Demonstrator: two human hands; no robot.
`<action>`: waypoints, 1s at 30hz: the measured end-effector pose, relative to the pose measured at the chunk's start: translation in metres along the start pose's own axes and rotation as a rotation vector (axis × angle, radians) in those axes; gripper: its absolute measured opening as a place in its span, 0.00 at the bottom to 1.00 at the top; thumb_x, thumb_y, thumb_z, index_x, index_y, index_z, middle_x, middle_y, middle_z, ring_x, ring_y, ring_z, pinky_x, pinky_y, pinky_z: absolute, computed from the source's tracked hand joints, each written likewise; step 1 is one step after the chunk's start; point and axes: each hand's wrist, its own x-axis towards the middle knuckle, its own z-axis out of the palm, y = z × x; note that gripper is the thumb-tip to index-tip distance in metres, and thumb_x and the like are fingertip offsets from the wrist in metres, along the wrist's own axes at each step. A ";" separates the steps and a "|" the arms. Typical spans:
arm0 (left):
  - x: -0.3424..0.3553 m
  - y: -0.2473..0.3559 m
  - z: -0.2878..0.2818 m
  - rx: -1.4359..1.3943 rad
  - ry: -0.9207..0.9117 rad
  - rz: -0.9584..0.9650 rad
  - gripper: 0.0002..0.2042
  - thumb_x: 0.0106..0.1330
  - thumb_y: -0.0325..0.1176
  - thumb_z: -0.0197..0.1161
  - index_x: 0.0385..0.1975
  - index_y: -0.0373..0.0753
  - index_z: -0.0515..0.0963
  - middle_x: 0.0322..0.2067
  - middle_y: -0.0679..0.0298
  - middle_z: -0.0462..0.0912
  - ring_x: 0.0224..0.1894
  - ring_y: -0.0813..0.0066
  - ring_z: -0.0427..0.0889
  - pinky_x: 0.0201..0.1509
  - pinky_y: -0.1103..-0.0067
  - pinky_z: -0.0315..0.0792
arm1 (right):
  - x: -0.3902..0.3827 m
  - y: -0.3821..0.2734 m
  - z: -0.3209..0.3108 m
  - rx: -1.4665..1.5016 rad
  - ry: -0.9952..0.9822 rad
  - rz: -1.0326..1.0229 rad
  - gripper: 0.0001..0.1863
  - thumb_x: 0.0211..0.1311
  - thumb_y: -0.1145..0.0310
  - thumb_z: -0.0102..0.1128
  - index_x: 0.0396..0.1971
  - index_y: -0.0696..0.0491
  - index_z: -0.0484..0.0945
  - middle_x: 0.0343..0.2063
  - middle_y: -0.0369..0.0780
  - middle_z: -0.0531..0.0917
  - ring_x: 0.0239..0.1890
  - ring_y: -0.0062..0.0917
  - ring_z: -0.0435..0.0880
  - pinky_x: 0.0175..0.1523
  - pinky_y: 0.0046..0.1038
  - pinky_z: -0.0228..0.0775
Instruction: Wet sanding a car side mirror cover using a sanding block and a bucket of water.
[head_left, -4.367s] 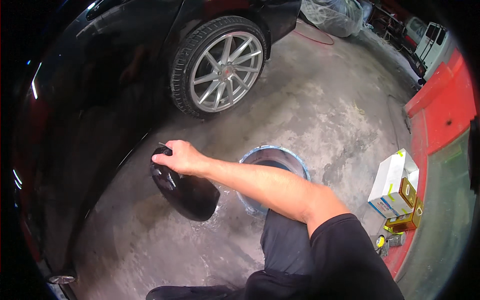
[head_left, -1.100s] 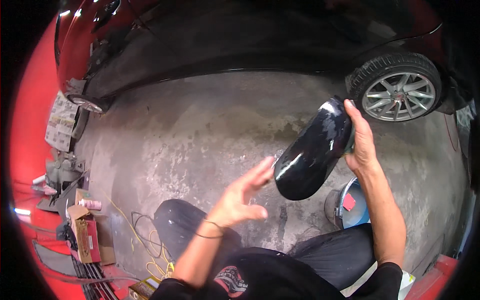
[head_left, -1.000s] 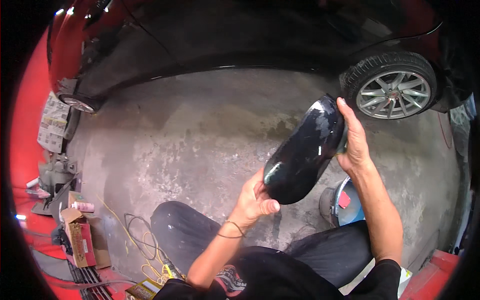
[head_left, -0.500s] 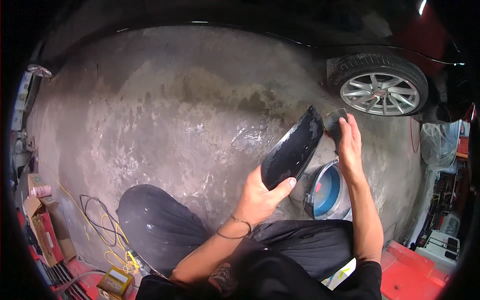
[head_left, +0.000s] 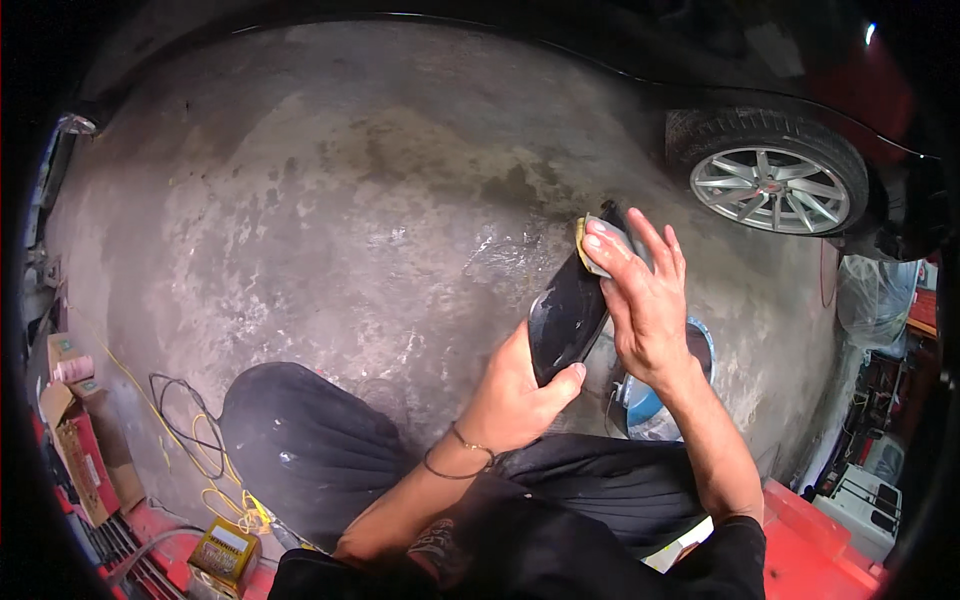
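A long, curved black shell-like part [head_left: 567, 318] slants up and away in front of me, with pale scuffs on its surface. My left hand [head_left: 512, 392] grips its near end, thumb over the right edge. Fingers pressed together, my right hand [head_left: 645, 312] holds a thin grey sanding pad [head_left: 592, 248] with a yellow edge flat against the far part of the shell. The palm hides much of the pad and some of the shell's far end. Below my right wrist stands a bucket [head_left: 643, 402], blue inside, partly covered by my forearm.
Beyond my hands is a dark car with a silver-spoked wheel [head_left: 770, 190]. The concrete floor [head_left: 330, 200] has damp patches. At left lie a yellow cord [head_left: 140, 385], an open cardboard box [head_left: 88, 460] and a yellow-brown can [head_left: 225, 553]. A white case [head_left: 862, 510] stands at right.
My right hand has moved left from beside the shell, bringing the sanding pad onto its far part. The shell, still in my left hand, has tilted more upright.
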 end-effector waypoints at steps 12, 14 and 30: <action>-0.001 0.011 -0.018 0.131 -0.031 -0.077 0.28 0.73 0.25 0.72 0.73 0.30 0.77 0.60 0.56 0.91 0.63 0.70 0.87 0.72 0.67 0.79 | -0.006 -0.044 -0.013 0.185 -0.099 -0.116 0.30 0.65 0.71 0.75 0.68 0.40 0.88 0.71 0.35 0.87 0.83 0.48 0.72 0.88 0.63 0.54; -0.007 0.013 -0.021 0.071 -0.046 -0.026 0.27 0.72 0.24 0.72 0.72 0.31 0.77 0.57 0.55 0.92 0.60 0.71 0.88 0.70 0.66 0.80 | -0.003 -0.011 -0.003 0.044 -0.033 -0.059 0.28 0.68 0.72 0.73 0.69 0.42 0.88 0.71 0.36 0.88 0.82 0.49 0.73 0.87 0.62 0.54; -0.010 -0.002 -0.017 0.107 0.448 0.106 0.24 0.94 0.44 0.50 0.59 0.26 0.86 0.45 0.58 0.91 0.51 0.73 0.85 0.61 0.70 0.77 | -0.001 0.000 -0.035 0.323 0.190 0.347 0.13 0.83 0.72 0.61 0.58 0.57 0.90 0.29 0.44 0.85 0.29 0.29 0.84 0.41 0.32 0.77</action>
